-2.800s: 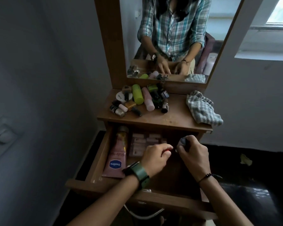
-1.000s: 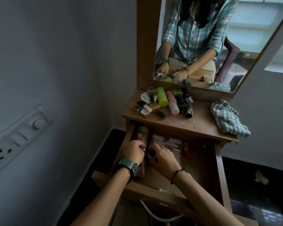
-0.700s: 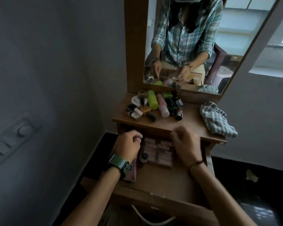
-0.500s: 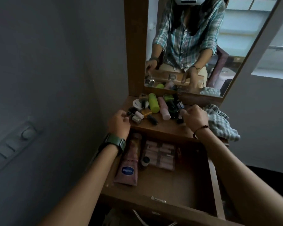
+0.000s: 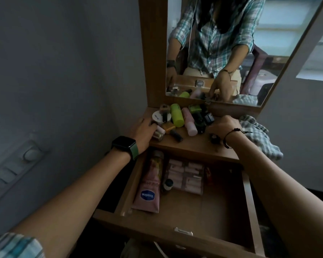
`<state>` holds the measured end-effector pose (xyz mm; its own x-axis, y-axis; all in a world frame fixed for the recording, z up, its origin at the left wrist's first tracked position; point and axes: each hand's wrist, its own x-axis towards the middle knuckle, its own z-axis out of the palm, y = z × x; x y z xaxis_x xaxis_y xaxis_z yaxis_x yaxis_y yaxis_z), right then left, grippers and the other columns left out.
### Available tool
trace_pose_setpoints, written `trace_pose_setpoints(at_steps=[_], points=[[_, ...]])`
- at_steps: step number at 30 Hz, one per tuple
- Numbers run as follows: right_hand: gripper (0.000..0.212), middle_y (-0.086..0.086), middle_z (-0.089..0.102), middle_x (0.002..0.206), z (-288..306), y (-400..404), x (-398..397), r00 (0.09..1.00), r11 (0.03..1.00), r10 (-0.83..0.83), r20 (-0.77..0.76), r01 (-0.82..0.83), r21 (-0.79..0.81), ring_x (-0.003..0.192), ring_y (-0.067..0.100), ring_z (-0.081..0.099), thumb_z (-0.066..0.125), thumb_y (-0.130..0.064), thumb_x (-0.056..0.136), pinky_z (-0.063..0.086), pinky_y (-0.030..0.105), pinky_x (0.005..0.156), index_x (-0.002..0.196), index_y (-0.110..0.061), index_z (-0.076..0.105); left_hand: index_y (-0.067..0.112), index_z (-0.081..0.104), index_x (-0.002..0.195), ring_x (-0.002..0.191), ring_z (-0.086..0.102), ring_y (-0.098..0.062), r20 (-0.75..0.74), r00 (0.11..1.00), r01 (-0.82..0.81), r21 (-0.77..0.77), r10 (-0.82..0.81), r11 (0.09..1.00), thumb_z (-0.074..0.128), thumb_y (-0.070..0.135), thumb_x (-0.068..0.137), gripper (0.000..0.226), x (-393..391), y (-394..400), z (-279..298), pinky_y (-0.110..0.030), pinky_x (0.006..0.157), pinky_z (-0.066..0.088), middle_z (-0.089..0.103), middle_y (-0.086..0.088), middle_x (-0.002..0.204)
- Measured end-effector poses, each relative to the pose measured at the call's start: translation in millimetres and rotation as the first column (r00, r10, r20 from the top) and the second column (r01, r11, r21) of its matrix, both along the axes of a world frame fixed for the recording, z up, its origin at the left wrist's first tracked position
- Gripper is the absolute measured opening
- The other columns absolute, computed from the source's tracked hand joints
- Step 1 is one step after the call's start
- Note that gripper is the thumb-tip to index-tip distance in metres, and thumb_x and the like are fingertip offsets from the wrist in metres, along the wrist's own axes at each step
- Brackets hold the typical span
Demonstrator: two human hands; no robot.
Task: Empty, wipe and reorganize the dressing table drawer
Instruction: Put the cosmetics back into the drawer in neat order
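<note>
Drawer (image 5: 247, 202): pulled open, nearest the viewer, below and short of both grips.
Drawer contents: a pink Vaseline tube (image 5: 149, 185) lies along its left side, under the left forearm; a small dark-capped bottle (image 5: 167, 184) is just right of the tube; a pack of pale pink sticks (image 5: 186, 176) lies right of that, between the two arms.
Left grip (image 5: 143, 130): the left hand, with a dark watch on a green strap (image 5: 124, 146) at the wrist, rests on the left end of the bench (image 5: 192, 146); its fingers curl over small bottles (image 5: 158, 134) there, though whether they truly hold one I cannot tell.
Right grip (image 5: 223, 125): the right hand, a dark cord bracelet at the wrist, has fingers curled at the right edge of the clutter; whether they pinch anything cannot be told.
Between the grips: a green bottle (image 5: 176, 115), a pink bottle (image 5: 189, 123), a white round tin (image 5: 159, 116) and dark small items lie heaped.
Right of the right grip: a checked cloth (image 5: 259, 136) lies crumpled on the bench.
Beyond the grips: a mirror (image 5: 231, 43) reflects a person in a plaid shirt.
</note>
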<state>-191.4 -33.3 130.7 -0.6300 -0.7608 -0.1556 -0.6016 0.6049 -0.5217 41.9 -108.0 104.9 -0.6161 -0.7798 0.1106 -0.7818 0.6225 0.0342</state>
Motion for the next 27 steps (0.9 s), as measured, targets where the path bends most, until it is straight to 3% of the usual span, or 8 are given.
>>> trace_pose_setpoints(at_steps=[6, 9, 12, 14, 16, 18, 22, 27], points=[[0.03, 0.009, 0.061, 0.06, 2.1, 25.0, 5.9, 0.985, 0.99, 0.0, 0.17, 0.024, -0.141, 0.063, 0.027, 0.059, 0.066, -0.024, 0.077, 0.055, 0.041, 0.064, 0.051, -0.01, 0.058, 0.007, 0.052, 0.124, 0.112, 0.045, -0.032, -0.022, 0.986, 0.168, 0.002, -0.167, 0.986, 0.049, 0.004, 0.089, 0.036, 5.9, 4.3, 4.5, -0.029, 0.089, 0.03, 0.049, -0.016, 0.126], [0.035, 0.008, 0.06, 0.055, -11.4, 55.6, 16.7, 0.911, 0.945, 0.016, 0.412, 0.121, -0.304, 0.043, 0.021, 0.052, 0.066, -0.024, 0.081, 0.048, 0.031, 0.049, 0.05, -0.011, 0.059, 0.001, 0.057, 0.111, 0.104, 0.05, -0.033, -0.375, 0.926, 0.071, 0.092, -0.031, 0.993, 0.057, 0.005, 0.085, 0.026, 13.1, 28.8, 1.0, -0.024, 0.077, 0.026, 0.057, -0.018, 0.113], [0.027, 0.008, 0.054, 0.055, -29.1, 88.4, 45.0, 0.804, 0.892, 0.121, 0.583, 0.169, -0.419, 0.047, 0.02, 0.048, 0.065, -0.023, 0.084, 0.04, 0.029, 0.049, 0.063, -0.006, 0.065, 0.015, 0.051, 0.12, 0.105, 0.054, -0.022, -0.575, 0.727, -0.079, 0.47, 0.374, 0.879, 0.051, 0.018, 0.092, 0.028, 13.2, 66.1, -8.4, -0.031, 0.088, 0.042, 0.057, -0.005, 0.116], [0.018, 0.01, 0.056, 0.064, -41.5, 102.6, 60.6, 0.752, 0.887, 0.174, 0.636, 0.161, -0.433, 0.057, 0.023, 0.049, 0.064, -0.018, 0.085, 0.042, 0.031, 0.053, 0.074, -0.004, 0.067, 0.026, 0.055, 0.115, 0.105, 0.057, -0.022, -0.64, 0.506, 0.114, 0.714, 0.579, 0.691, 0.047, 0.016, 0.094, 0.024, 10.0, 92.3, -18.3, -0.041, 0.097, 0.046, 0.061, -0.002, 0.113], [0.011, 0.007, 0.058, 0.068, -52.2, 109.7, 68.9, 0.767, 0.893, 0.206, 0.608, 0.106, -0.437, 0.065, 0.021, 0.053, 0.064, -0.014, 0.083, 0.046, 0.037, 0.061, 0.073, -0.011, 0.066, 0.025, 0.058, 0.102, 0.089, 0.057, -0.021, -0.631, 0.342, 0.315, 0.775, 0.696, 0.548, 0.043, 0.007, 0.095, 0.024, 6.2, 111.4, -23.7, -0.033, 0.083, 0.051, 0.063, -0.005, 0.094], [0.013, 0.005, 0.06, 0.071, -59.8, 113.3, 72.8, 0.789, 0.894, 0.232, 0.569, 0.058, -0.444, 0.069, 0.02, 0.057, 0.066, -0.011, 0.08, 0.049, 0.04, 0.068, 0.07, -0.017, 0.061, 0.018, 0.055, 0.099, 0.075, 0.053, -0.016, -0.612, 0.292, 0.439, 0.769, 0.735, 0.466, 0.038, -0.002, 0.095, 0.026, 2.2, 124.6, -28.1, -0.024, 0.064, 0.045, 0.063, -0.007, 0.087], [0.015, 0.003, 0.065, 0.08, -70.8, 122.3, 79.4, 0.873, 0.904, 0.291, 0.39, -0.118, -0.411, 0.073, 0.018, 0.062, 0.069, -0.009, 0.076, 0.052, 0.035, 0.069, 0.083, -0.016, 0.058, 0.023, 0.051, 0.095, 0.076, 0.049, -0.019, -0.65, 0.396, 0.458, 0.752, 0.649, 0.473, 0.039, -0.014, 0.089, 0.039, -0.6, 131.1, -38.2, -0.025, 0.062, 0.037, 0.069, 0.001, 0.082], [0.026, 0.0, 0.067, 0.088, -81.3, 132.2, 87.6, 0.922, 0.9, 0.353, 0.156, -0.29, -0.326, 0.084, 0.017, 0.065, 0.072, -0.012, 0.074, 0.05, 0.027, 0.074, 0.098, -0.009, 0.061, 0.031, 0.048, 0.097, 0.101, 0.058, -0.022, -0.547, 0.771, 0.175, 0.675, 0.326, 0.717, 0.059, 0.005, 0.082, 0.032, -3.7, 128.5, -45.2, -0.036, 0.089, 0.049, 0.062, -0.006, 0.109]])
